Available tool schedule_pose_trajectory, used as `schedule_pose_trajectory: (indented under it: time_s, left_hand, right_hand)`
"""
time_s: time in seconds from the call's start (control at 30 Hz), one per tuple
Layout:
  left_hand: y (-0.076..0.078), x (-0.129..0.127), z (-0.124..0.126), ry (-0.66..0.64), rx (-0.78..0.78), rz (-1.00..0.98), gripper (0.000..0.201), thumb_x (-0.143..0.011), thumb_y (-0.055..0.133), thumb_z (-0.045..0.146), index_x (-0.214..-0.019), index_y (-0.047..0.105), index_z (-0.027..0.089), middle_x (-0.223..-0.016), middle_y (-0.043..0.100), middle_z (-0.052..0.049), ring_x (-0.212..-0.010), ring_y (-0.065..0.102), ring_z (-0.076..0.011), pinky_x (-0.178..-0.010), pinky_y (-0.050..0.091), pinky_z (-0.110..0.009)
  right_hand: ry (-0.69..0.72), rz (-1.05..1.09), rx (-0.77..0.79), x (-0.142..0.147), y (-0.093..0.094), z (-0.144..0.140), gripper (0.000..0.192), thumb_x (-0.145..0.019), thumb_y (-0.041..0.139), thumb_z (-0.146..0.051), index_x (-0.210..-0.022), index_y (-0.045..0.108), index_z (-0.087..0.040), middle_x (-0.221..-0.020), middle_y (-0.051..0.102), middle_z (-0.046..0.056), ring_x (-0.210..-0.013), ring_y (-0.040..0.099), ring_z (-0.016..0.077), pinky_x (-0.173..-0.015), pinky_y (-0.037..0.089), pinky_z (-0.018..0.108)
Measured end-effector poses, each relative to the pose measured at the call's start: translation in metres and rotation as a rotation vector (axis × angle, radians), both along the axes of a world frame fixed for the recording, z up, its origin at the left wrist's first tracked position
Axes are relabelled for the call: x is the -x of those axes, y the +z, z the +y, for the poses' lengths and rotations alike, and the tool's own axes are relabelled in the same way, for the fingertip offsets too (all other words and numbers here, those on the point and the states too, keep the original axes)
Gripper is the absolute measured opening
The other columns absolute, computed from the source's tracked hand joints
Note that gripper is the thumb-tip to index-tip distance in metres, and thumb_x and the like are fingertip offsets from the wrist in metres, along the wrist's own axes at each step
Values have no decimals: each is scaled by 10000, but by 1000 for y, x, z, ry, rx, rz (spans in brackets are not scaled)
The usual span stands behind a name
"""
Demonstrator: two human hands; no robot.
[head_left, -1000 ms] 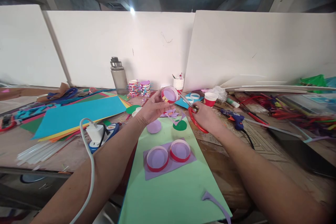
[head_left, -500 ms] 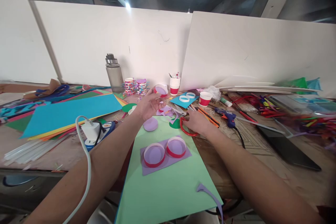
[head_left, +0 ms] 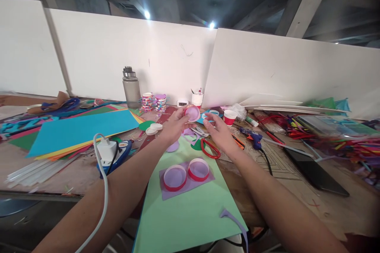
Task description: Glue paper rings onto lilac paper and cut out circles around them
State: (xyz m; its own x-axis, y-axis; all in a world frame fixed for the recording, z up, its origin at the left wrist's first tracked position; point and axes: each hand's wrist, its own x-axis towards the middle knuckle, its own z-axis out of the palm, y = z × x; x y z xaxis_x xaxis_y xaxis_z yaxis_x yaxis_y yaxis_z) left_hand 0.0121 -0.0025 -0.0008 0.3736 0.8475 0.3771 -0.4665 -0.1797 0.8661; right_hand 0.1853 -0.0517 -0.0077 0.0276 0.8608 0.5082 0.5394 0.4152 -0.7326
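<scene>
My left hand [head_left: 175, 125] grips a shallow paper-cup ring [head_left: 193, 114] with a purple round inside, tilted toward me above the back of the green sheet. My right hand [head_left: 217, 127] hovers just to its right, fingers apart and holding nothing. Below my hands lie scissors [head_left: 210, 148] with red handles. On the green sheet [head_left: 190, 217] sits a purple card [head_left: 165, 193] bearing two cut cup rings, red outside and white inside: one on the left [head_left: 175, 178] and one on the right [head_left: 198, 169]. A loose purple disc [head_left: 173, 147] lies partly behind my left forearm.
A glue gun [head_left: 255, 139], a black tablet-like slab [head_left: 314, 172] and a red-and-white cup [head_left: 229, 117] are on the right. At left lie coloured sheets [head_left: 86, 128], glue sticks [head_left: 38, 170] and a white plug [head_left: 107, 149], its cable crossing my left forearm. A bottle [head_left: 131, 89] stands behind.
My right hand has let go of the scissors and lifted toward the cup ring. My left hand has turned and brought the ring slightly right and lower, its purple face showing.
</scene>
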Motion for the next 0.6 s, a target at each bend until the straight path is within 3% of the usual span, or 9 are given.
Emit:
schedule_pose_trajectory:
  time_s: [0.13, 0.3, 0.43, 0.6]
  left_hand:
    - [-4, -7, -7, -98, -126, 92, 399, -795, 747, 323, -1184, 677, 264, -1170, 671, -53, -1039, 635, -212, -902, 529, -358]
    - [-6, -5, -9, -96, -164, 172, 404, -815, 732, 338, -1210, 692, 260, -1278, 640, -64, -1133, 613, -246, -975, 504, -372]
    - [-3, -2, -9, -99, -125, 186, 432, -777, 769, 341, -1192, 705, 237, -1267, 653, -83, -1114, 625, -270, -927, 530, -377]
    - [0, -6, -10, -38, -68, 126, 320, -783, 752, 403, -1047, 757, 224, -1188, 683, -73, -1018, 656, -245, -827, 577, -365]
  right_hand:
    - [78, 124, -105, -1, -1, 2, 463, -919, 520, -464, -1302, 583, -212, -1266, 610, 114, -972, 633, 192, -866, 522, 345]
    - [46, 154, -206, -8, 0, 5, 335, -890, 577, -423, -1121, 685, -207, -1159, 691, 88, -1047, 630, 209, -903, 501, 333]
    - [33, 147, -195, -8, 2, 4, 284, -883, 589, -420, -1043, 683, -206, -1076, 699, 73, -949, 640, 192, -847, 516, 320]
    - [22, 138, -153, -4, 1, 1, 255, -878, 588, -414, -1006, 664, -207, -1023, 699, 66, -887, 638, 185, -802, 516, 308]
